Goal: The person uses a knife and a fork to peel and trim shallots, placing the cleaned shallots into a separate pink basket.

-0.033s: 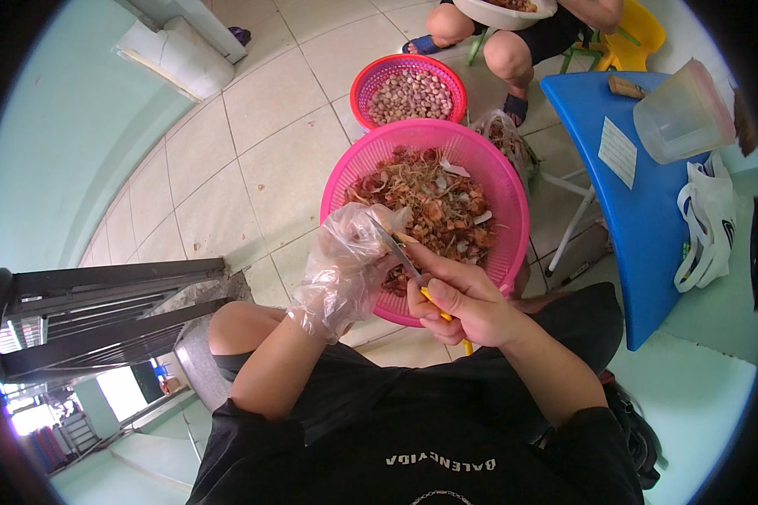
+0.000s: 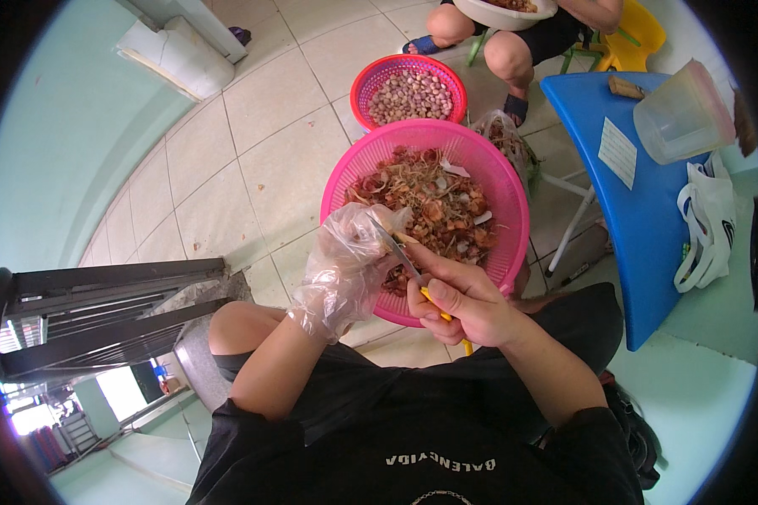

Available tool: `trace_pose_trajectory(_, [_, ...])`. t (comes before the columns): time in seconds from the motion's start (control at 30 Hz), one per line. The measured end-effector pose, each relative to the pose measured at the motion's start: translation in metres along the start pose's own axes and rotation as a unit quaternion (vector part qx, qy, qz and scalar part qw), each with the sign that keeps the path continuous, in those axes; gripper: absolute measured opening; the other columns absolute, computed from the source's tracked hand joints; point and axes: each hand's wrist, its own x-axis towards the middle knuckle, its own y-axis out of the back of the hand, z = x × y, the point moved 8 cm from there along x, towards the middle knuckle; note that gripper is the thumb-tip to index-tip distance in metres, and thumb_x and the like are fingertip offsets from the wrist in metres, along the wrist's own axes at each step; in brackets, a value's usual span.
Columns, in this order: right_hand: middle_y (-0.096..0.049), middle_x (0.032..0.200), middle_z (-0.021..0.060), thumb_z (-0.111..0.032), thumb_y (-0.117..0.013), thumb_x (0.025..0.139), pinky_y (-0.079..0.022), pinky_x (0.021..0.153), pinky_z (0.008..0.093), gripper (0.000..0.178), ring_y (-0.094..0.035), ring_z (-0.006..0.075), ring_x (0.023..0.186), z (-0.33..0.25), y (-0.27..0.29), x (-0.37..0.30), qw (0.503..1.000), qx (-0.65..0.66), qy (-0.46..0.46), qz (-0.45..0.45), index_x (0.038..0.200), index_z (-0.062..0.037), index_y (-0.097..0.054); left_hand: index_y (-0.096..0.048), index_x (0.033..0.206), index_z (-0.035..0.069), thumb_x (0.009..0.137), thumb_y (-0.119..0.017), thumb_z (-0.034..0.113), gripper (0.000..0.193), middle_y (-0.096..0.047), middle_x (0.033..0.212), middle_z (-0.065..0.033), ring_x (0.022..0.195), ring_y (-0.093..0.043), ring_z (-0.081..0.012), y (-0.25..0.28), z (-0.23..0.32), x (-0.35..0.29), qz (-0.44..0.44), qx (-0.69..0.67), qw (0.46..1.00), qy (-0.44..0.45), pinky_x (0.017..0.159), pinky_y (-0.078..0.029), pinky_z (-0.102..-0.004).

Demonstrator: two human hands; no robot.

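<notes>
My left hand [image 2: 354,244] wears a loose clear plastic glove and is closed, fingers curled. What it holds is hidden by the glove and the blade. In my right hand [image 2: 472,307] is a small knife [image 2: 396,250] with a yellow handle. Its blade points up and left and lies against the gloved fingers, and my right index finger stretches along beside it. Both hands are over the near part of a pink plastic basket [image 2: 514,189]. A heap of reddish-brown shallot skins and dry roots [image 2: 434,202] fills its bottom, with a few white scraps on top.
Beyond stands a red basket [image 2: 358,97] of small purplish shallots [image 2: 410,95]. A person [image 2: 514,55] sits at the back with a white bowl [image 2: 488,15]. To the right is a blue table [image 2: 598,202] with a plastic container [image 2: 682,114]; black railings [image 2: 118,286] rise at left.
</notes>
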Motion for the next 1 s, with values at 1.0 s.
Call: trace_pose_trajectory(1.0, [-0.043,0.083,-0.0008,-0.028,-0.044,0.109,-0.030,0.048,0.0207,0.065,-0.032,0.0049,0.056,-0.007,0.002,0.002,0.992,-0.120,0.006,0.035,0.163,-0.0125,-0.011,-0.058,0.128,0.009,0.084,-0.081,0.018,0.050,-0.064,0.109,-0.0039,0.094,-0.066,-0.0180,-0.009,-0.006,0.000,-0.032,-0.077,0.996,-0.014,0.074,-0.058,-0.0314])
